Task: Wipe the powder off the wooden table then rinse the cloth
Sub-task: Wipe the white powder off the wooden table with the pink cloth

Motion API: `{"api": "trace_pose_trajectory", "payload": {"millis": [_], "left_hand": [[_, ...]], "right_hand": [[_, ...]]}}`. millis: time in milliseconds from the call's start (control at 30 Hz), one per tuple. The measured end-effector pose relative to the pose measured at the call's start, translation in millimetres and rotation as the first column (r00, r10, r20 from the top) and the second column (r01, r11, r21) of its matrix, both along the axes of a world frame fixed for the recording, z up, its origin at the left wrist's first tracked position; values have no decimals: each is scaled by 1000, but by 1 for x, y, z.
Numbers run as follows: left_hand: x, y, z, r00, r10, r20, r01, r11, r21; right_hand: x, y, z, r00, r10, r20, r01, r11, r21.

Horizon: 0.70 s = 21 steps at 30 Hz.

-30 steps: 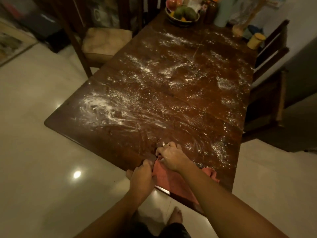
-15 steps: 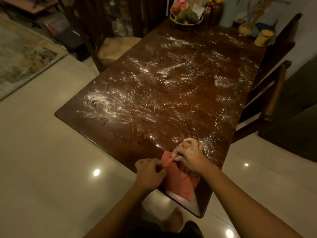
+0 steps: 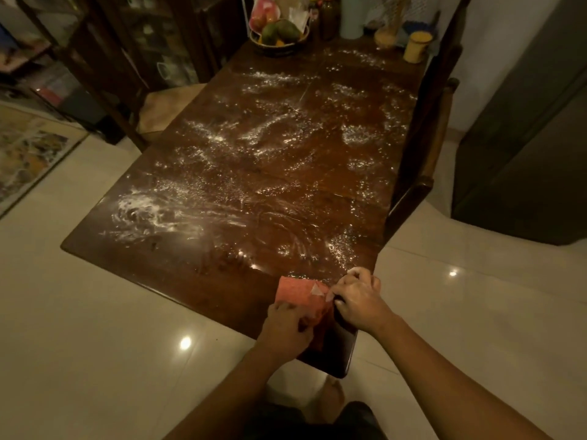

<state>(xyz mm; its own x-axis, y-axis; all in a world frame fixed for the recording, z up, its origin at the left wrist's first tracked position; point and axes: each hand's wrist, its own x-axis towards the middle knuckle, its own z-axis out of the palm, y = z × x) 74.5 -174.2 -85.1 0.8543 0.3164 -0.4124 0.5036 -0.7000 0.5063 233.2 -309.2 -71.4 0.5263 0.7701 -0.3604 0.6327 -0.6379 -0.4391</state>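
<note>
- The right hand (image 3: pixel 360 301) has its fingers (image 3: pixel 357 274) curled down at the right edge of the tabletop, close to the near right corner, with thumb and fingertips pinching the right side of the cloth (image 3: pixel 300 295)
- The left hand (image 3: pixel 286 328) lies knuckles up on the near part of the cloth, fingers bent and pressing the fabric against the wood; whether they actually close around a fold I cannot tell
- The cloth is pinkish red, lying flat between the two hands at the near right corner of the tabletop, and pale smudges of powder show on its upper face beside the right thumb
- The wooden table (image 3: pixel 197 281) is dark and glossy, and a bare strip runs along its near edge to the left of the cloth
- Powder (image 3: pixel 149 214) lies in a thick swirled patch towards the near left corner, with thinner streaks and speckles across the middle and up to the far edge
- At the far edge stand a fruit bowl (image 3: pixel 279 36), a dark bottle (image 3: pixel 328 17) and a yellow cup (image 3: pixel 417 47)
- A chair (image 3: pixel 168 106) with a pale seat stands at the left edge, and another chair (image 3: pixel 435 100) stands against the right edge
- The pale tiled floor (image 3: pixel 95 344) below shows bright light spots
</note>
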Motion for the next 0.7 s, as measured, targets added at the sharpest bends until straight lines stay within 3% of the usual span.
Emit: {"api": "trace_pose_trajectory", "payload": {"millis": [67, 133, 233, 267, 367, 433, 533, 700], "left_hand": [[2, -1, 8, 995, 39, 91, -29, 994, -109], [1, 2, 13, 964, 215, 156, -173, 955, -242], [-7, 23, 7, 879, 361, 310, -342, 933, -115], [-11, 33, 7, 874, 383, 300, -383, 922, -61], [-21, 69, -1, 909, 405, 96, -413, 907, 81], [-29, 92, -7, 941, 330, -74, -303, 921, 247], [-37, 112, -4, 922, 267, -280, -205, 951, 231], [-47, 129, -9, 912, 125, -391, -42, 976, 214]], "right_hand": [[-8, -3, -3, 999, -48, -9, 48, 998, 49], [-18, -1, -7, 996, -86, 21, 82, 986, 145], [-35, 14, -12, 985, -86, 149, 47, 967, 251], [-40, 20, -13, 987, -65, 147, 23, 963, 269], [-60, 32, -28, 992, 75, 105, -92, 980, 174], [-70, 32, -43, 976, 168, 137, -179, 981, 76], [-77, 22, -64, 950, 225, 217, -238, 971, 34], [-66, 8, -76, 915, 247, 319, -265, 964, 14]]}}
